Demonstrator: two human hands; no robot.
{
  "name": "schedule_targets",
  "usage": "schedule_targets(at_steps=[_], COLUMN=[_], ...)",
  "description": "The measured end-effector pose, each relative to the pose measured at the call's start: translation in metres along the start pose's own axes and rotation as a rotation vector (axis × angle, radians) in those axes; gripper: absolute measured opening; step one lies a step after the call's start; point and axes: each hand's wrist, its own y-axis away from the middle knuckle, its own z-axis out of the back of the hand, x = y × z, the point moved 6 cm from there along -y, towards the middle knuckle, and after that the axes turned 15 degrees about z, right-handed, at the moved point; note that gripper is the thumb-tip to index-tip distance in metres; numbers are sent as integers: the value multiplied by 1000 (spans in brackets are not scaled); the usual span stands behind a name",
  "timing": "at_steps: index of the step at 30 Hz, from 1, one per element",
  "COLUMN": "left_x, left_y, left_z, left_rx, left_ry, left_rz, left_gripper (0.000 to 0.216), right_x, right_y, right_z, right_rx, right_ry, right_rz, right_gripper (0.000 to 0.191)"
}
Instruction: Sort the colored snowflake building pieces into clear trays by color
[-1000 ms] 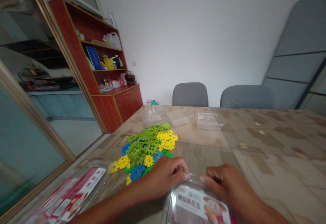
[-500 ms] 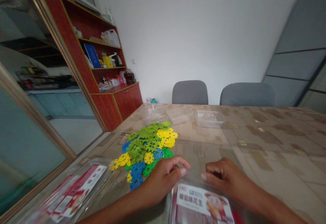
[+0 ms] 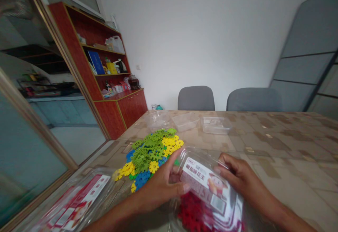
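A clear plastic food box (image 3: pixel 233 204) with a printed label (image 3: pixel 204 181) on its lid is tilted up in front of me. Red plastic pieces (image 3: pixel 195 211) show through its lower part. My left hand (image 3: pixel 171 179) grips the near-left edge, thumb on top. On the far-right edge, my right hand (image 3: pixel 232 170) has its fingers closed. Whether the lid is apart from the box cannot be made out. Just beyond my left hand lies a pile of green, yellow and blue snowflake-shaped building pieces (image 3: pixel 148 151).
Clear lids with red and white labels (image 3: pixel 79 204) lie at the table's left edge. Three clear plastic containers (image 3: pixel 216 124) stand in a row across the far side. Two grey chairs (image 3: pixel 196 98) are behind the table (image 3: pixel 285 161); a red shelf unit (image 3: pixel 105 70) stands at left.
Both hands have taken hold of the labelled lid's edges. It has risen and tilted up, and the red pieces now show below the label.
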Motion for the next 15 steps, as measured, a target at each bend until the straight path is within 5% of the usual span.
schedule_targets(at_steps=[4,8,11,15], left_x=[-4,-34,-42,-35], left_y=[2,25,39,42], left_z=[5,-4,-30,-49], left_rx=[-157,-375,-230,-118], left_ry=[-102,-624,-1002,-1217], left_rz=[-52,-291,-389,-394], left_gripper=[87,76,78,72], right_x=[-14,-24,-9,7], right_y=[3,9,11,17], right_z=[3,-6,-17,-21], right_rx=[-5,41,111,71], right_ry=[-189,-379,-478,-549], right_rz=[-75,-248,-296,-348], right_gripper=[54,57,60,58])
